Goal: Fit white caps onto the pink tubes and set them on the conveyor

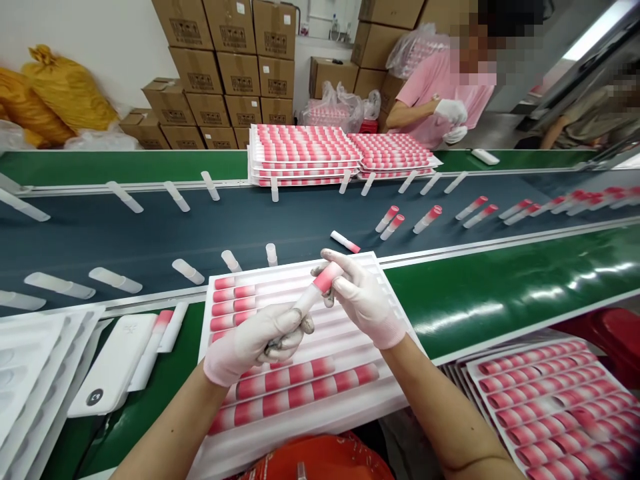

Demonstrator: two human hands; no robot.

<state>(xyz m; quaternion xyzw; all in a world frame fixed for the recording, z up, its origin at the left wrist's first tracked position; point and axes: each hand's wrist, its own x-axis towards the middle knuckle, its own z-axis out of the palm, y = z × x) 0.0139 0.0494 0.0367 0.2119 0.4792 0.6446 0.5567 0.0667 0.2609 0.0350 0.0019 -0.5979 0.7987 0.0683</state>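
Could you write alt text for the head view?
Gloved left hand and right hand hold a pink-and-white tube over a partly filled tray. Beyond, more tubes stand on a dark conveyor belt; a worker is opposite.

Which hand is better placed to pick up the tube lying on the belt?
Likely the right hand: it is nearer the lying tube. The left hand is farther back. Both touch the held tube.

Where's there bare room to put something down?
The green surface between the tray and the stack at lower right; also the dark belt between its two rows of white tubes. Crowded: left of the tray, and the belt's right end, full of pink-tipped tubes.
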